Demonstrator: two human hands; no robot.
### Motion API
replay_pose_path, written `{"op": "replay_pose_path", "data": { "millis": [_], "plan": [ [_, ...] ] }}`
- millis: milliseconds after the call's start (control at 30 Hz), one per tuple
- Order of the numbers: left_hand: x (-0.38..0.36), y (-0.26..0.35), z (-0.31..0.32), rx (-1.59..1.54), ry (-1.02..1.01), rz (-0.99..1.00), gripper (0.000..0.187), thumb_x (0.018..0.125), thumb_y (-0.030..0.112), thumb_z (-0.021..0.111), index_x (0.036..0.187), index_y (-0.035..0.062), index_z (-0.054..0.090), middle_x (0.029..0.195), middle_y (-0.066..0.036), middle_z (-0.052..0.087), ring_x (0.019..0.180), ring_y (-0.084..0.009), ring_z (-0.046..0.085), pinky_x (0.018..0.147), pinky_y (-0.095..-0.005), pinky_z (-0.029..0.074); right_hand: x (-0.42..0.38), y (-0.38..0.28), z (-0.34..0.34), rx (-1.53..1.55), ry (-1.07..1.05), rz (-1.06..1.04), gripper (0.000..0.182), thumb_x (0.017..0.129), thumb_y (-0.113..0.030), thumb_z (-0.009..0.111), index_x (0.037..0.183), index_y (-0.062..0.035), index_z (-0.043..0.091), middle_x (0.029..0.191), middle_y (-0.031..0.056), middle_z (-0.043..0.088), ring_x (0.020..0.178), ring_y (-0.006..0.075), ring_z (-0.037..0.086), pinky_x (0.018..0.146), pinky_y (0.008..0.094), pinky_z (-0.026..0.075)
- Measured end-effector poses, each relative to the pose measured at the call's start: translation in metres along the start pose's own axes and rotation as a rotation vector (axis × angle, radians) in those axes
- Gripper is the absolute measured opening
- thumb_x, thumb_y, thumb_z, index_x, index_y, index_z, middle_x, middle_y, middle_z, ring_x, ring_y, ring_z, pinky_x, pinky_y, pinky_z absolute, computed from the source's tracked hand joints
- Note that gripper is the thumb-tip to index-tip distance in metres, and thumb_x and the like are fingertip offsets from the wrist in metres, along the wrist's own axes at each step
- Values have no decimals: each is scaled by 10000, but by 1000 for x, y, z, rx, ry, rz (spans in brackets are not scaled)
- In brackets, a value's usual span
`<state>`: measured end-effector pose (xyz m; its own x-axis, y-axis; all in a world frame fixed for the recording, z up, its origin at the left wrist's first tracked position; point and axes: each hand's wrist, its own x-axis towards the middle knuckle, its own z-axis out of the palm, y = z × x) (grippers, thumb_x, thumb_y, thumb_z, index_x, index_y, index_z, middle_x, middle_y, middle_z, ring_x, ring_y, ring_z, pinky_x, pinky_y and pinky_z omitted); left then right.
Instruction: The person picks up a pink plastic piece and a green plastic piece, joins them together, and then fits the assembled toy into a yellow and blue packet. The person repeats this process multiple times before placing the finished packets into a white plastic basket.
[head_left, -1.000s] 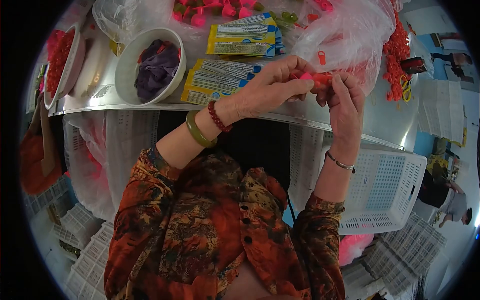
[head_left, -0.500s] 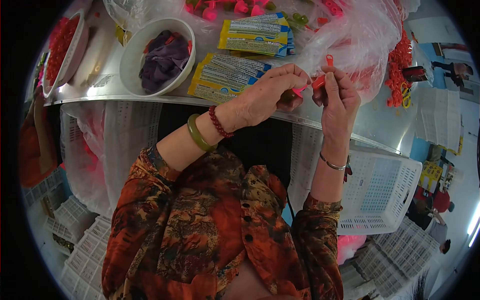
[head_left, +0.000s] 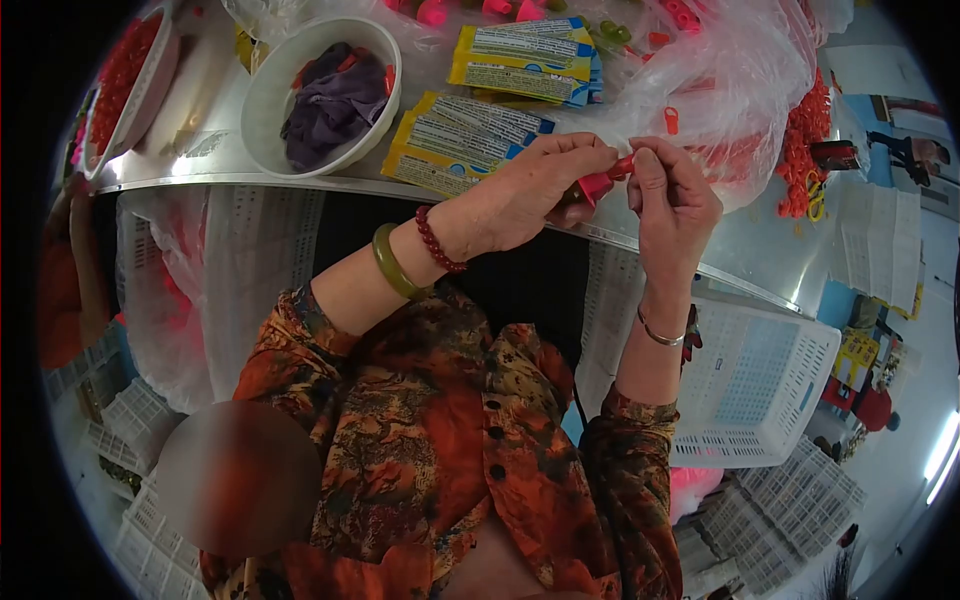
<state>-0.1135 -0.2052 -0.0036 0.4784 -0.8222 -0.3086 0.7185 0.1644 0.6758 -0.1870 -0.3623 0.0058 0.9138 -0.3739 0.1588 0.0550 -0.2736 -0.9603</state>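
Observation:
My left hand (head_left: 535,190) is closed around a pink plastic piece (head_left: 597,188) with a flared rim; part of it is hidden by the fingers. From the other side, my right hand (head_left: 675,195) pinches a small red plastic piece (head_left: 624,167) between thumb and fingertips. The red piece meets the top of the pink one, just above the table's front edge. Beyond the fingers a red tab with a hole (head_left: 671,121) lies by the clear plastic bag (head_left: 715,100). Yellow and blue packets (head_left: 455,140) lie next to my left wrist.
A white bowl (head_left: 252,110) with a purple cloth (head_left: 335,110) stands left on the metal table. Further left is a basin of red pieces (head_left: 125,85). More red pieces (head_left: 800,150) and yellow-handled scissors (head_left: 815,195) lie right. A white crate (head_left: 755,385) sits below the edge.
My right hand has brought the red piece against the pink piece, which now shows more between the hands. The view has shifted slightly.

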Motion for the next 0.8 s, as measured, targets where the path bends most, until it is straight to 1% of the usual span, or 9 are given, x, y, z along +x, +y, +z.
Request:
{"op": "replay_pose_path", "data": {
  "millis": [67,167,267,367,467,567,667,767,800],
  "plan": [
    [0,0,-7,-97,-96,14,269,1053,305,490,923,88,582,795,36,514,611,-78,400,557,-222,328,0,-4,-3,58,-79,-4,154,983,-53,649,1106,28,696,844,9,661,688,53,543,618,210,440],
    [1,-2,-14,-147,-147,-27,276,1054,303,481,948,72,591,781,19,542,564,-78,385,519,-231,296,0,-6,-9,61,-176,6,152,975,-53,657,1097,30,693,854,11,656,713,60,556,639,216,450],
    [-1,-3,-15,-151,-166,-65,278,1055,296,475,968,60,591,799,0,572,548,-78,389,504,-232,291,0,-5,-11,97,-214,-22,140,974,-59,661,1077,31,693,852,7,655,730,64,562,652,219,450],
    [0,-3,-14,-123,-98,-93,284,1061,296,463,974,54,584,796,0,573,553,-75,397,505,-228,296,-1,-2,-13,20,-218,-56,124,970,-69,669,1046,25,697,834,5,656,726,69,564,644,224,445],
    [-2,0,-13,-153,-75,-116,289,1065,301,457,985,52,581,790,-3,576,546,-69,404,497,-216,299,0,3,-14,-90,-212,-94,109,957,-67,682,1021,18,705,803,24,660,713,83,569,634,234,442],
    [-5,3,-11,-143,-61,-153,293,1069,309,451,987,55,572,781,-3,574,534,-63,404,488,-204,300,1,2,-13,-143,-190,-181,97,934,-53,701,1003,14,709,772,51,661,689,100,571,623,241,442],
    [-5,6,-10,-129,-23,-201,298,1072,315,442,978,59,562,767,-3,570,517,-59,395,473,-200,292,2,-4,-13,-229,-201,-204,100,912,-39,719,997,13,713,769,71,666,668,117,571,613,244,444],
    [-3,7,-10,-114,27,-215,306,1075,318,430,959,62,552,751,-1,559,503,-58,381,463,-206,288,3,-7,-13,-292,-212,-234,100,901,-31,727,992,8,720,764,74,667,648,123,573,601,250,449],
    [-3,6,-10,-92,29,-192,306,1075,316,427,957,64,552,746,0,554,500,-58,377,460,-206,284,3,-8,-12,-314,-224,-233,101,899,-34,730,991,7,722,758,75,665,642,125,575,599,253,452]
  ]
}}
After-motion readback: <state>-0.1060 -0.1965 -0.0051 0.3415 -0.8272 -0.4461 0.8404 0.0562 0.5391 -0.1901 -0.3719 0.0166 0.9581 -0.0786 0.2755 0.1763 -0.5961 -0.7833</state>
